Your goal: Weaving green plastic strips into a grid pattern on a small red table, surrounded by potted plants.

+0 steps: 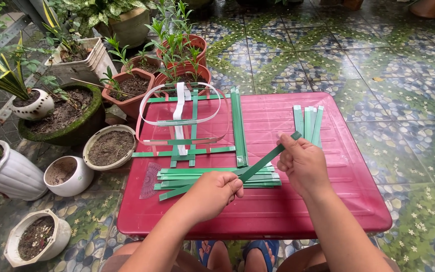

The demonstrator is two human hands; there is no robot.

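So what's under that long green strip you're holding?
Under the green strip, held by the left hand and right hand, lies a pile of green strips on the red table. The table beneath the pile is covered.

A low table (328,201) stood on the tiled floor (404,75); strips (217,179) lay on it, with potted plants (127,85) to its left and behind.

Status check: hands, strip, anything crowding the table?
Both hands, left hand and right hand, pinch one green strip. Strip stack beneath. Woven frame clear behind.
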